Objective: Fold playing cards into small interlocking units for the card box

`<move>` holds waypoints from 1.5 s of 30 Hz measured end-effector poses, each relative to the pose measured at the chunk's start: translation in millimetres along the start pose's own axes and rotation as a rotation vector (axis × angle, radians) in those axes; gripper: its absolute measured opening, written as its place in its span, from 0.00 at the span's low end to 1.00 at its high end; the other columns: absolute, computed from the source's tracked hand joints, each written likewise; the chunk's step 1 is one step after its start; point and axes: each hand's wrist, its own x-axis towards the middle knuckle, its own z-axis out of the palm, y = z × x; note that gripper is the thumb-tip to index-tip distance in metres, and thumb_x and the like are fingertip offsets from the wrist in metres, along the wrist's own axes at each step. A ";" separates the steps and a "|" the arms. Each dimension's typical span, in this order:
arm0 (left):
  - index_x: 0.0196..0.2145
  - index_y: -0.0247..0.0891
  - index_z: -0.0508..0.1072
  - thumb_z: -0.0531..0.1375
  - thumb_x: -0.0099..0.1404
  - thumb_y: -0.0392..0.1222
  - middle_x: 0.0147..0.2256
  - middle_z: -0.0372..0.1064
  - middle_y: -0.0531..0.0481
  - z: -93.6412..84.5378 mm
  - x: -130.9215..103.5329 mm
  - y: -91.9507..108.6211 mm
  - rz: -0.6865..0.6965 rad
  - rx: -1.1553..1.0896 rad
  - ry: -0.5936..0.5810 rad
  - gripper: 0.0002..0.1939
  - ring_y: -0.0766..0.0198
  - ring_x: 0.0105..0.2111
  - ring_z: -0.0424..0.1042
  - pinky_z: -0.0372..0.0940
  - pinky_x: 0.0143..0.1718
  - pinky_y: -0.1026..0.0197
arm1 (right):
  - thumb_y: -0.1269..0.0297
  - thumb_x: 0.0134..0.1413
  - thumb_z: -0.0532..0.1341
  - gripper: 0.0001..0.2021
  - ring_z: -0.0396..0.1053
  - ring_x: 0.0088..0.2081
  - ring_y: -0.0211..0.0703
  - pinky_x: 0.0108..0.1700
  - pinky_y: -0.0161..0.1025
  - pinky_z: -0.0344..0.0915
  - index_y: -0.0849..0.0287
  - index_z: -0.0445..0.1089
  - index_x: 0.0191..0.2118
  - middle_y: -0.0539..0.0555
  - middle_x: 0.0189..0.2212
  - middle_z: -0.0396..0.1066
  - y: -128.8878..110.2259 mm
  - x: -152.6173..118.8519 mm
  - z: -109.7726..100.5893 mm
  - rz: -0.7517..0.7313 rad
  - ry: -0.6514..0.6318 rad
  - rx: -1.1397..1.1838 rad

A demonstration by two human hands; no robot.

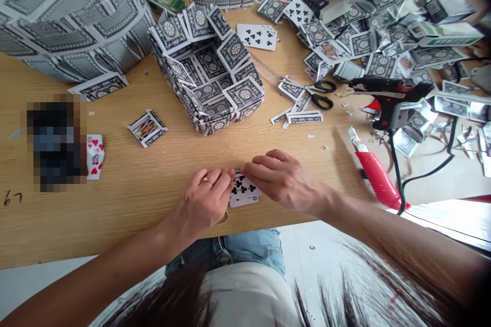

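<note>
Clubs playing cards (244,187) lie face up near the table's front edge, with a strip of patterned card back showing along the far edge. My left hand (207,196), with a ring on one finger, has its fingers closed on the left far corner. On the right far corner, my right hand (278,179) pinches with thumb and fingers. The fingertips hide part of that edge. Beyond the hands stands an open box of interlocked playing cards (245,93). A small folded card square (147,127) sits to its left.
A glue gun (389,97), scissors (322,94) and a red-handled cutter (378,176) lie to the right. Loose cards (360,43) pile up behind them. Large woven-card containers (103,20) stand at the back left. Card strips (305,117) lie below the scissors.
</note>
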 end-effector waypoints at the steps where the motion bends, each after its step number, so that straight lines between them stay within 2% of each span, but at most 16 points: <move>1: 0.46 0.29 0.74 0.54 0.68 0.29 0.38 0.77 0.45 -0.1 -1.1 0.7 -0.005 -0.006 -0.005 0.12 0.62 0.37 0.72 0.62 0.40 0.57 | 0.73 0.67 0.50 0.15 0.65 0.37 0.44 0.37 0.43 0.56 0.61 0.73 0.35 0.56 0.36 0.74 1.1 -0.5 0.2 0.011 0.002 0.015; 5: 0.50 0.26 0.73 0.53 0.68 0.27 0.42 0.76 0.43 1.0 -7.0 5.9 -0.015 0.007 -0.039 0.15 0.60 0.41 0.72 0.62 0.41 0.56 | 0.71 0.67 0.51 0.13 0.65 0.39 0.47 0.38 0.44 0.57 0.63 0.74 0.43 0.58 0.37 0.73 8.6 -4.7 2.1 0.062 0.026 0.066; 10: 0.54 0.25 0.70 0.54 0.67 0.31 0.46 0.76 0.43 4.4 -13.2 13.5 -0.099 -0.043 -0.064 0.18 0.58 0.45 0.71 0.61 0.45 0.54 | 0.69 0.63 0.56 0.12 0.65 0.37 0.45 0.38 0.42 0.62 0.56 0.75 0.47 0.59 0.38 0.70 15.3 -9.4 1.6 0.228 0.028 0.249; 14: 0.54 0.27 0.70 0.57 0.69 0.38 0.45 0.76 0.45 8.4 -14.1 17.5 -0.159 -0.064 -0.035 0.18 0.60 0.43 0.71 0.61 0.44 0.53 | 0.63 0.60 0.61 0.10 0.66 0.37 0.43 0.41 0.42 0.65 0.58 0.77 0.44 0.58 0.37 0.68 12.3 -7.3 4.4 0.363 0.081 0.481; 16: 0.55 0.26 0.70 0.57 0.69 0.38 0.46 0.76 0.44 10.7 -15.3 19.4 -0.166 -0.045 -0.039 0.19 0.60 0.44 0.70 0.60 0.45 0.53 | 0.61 0.60 0.62 0.10 0.67 0.37 0.44 0.41 0.42 0.65 0.58 0.78 0.43 0.57 0.36 0.70 9.0 -5.8 10.2 0.414 0.130 0.502; 20: 0.58 0.28 0.67 0.56 0.70 0.38 0.49 0.74 0.44 13.1 -19.1 22.2 -0.157 -0.001 -0.089 0.21 0.60 0.48 0.69 0.60 0.47 0.54 | 0.65 0.59 0.63 0.06 0.69 0.35 0.41 0.38 0.40 0.66 0.57 0.78 0.37 0.55 0.34 0.72 1.7 -4.0 23.7 0.559 0.275 0.513; 23: 0.59 0.29 0.66 0.55 0.71 0.39 0.49 0.74 0.45 12.8 -19.9 22.2 -0.159 0.003 -0.107 0.21 0.60 0.48 0.69 0.60 0.47 0.54 | 0.67 0.59 0.63 0.06 0.69 0.34 0.41 0.37 0.39 0.66 0.57 0.78 0.34 0.54 0.32 0.72 -2.4 -2.6 27.8 0.606 0.319 0.510; 32: 0.58 0.29 0.67 0.55 0.71 0.38 0.46 0.75 0.46 12.6 -16.4 20.9 -0.166 -0.008 -0.134 0.20 0.60 0.46 0.68 0.61 0.45 0.53 | 0.67 0.60 0.61 0.06 0.68 0.34 0.42 0.38 0.41 0.65 0.57 0.77 0.34 0.54 0.32 0.71 -0.8 2.3 27.5 0.622 0.279 0.477; 36: 0.57 0.31 0.69 0.56 0.70 0.36 0.44 0.76 0.47 11.1 -13.4 21.1 -0.184 -0.007 -0.118 0.19 0.60 0.44 0.69 0.61 0.44 0.52 | 0.70 0.55 0.64 0.01 0.68 0.37 0.41 0.40 0.39 0.65 0.59 0.74 0.33 0.54 0.36 0.68 0.2 7.8 19.1 0.716 0.181 0.592; 40: 0.57 0.31 0.68 0.55 0.69 0.34 0.43 0.75 0.47 8.1 -11.7 23.1 -0.198 -0.015 -0.148 0.19 0.59 0.43 0.69 0.61 0.45 0.52 | 0.73 0.52 0.65 0.04 0.67 0.38 0.40 0.40 0.38 0.65 0.58 0.72 0.34 0.53 0.37 0.67 -2.0 11.4 14.1 0.804 0.134 0.627; 45: 0.61 0.33 0.64 0.56 0.67 0.33 0.47 0.73 0.45 9.1 -15.7 24.3 -0.212 -0.056 -0.225 0.25 0.57 0.45 0.68 0.62 0.48 0.51 | 0.65 0.55 0.66 0.06 0.67 0.39 0.42 0.39 0.38 0.65 0.58 0.75 0.39 0.55 0.39 0.67 -3.5 7.3 18.6 0.720 0.177 0.626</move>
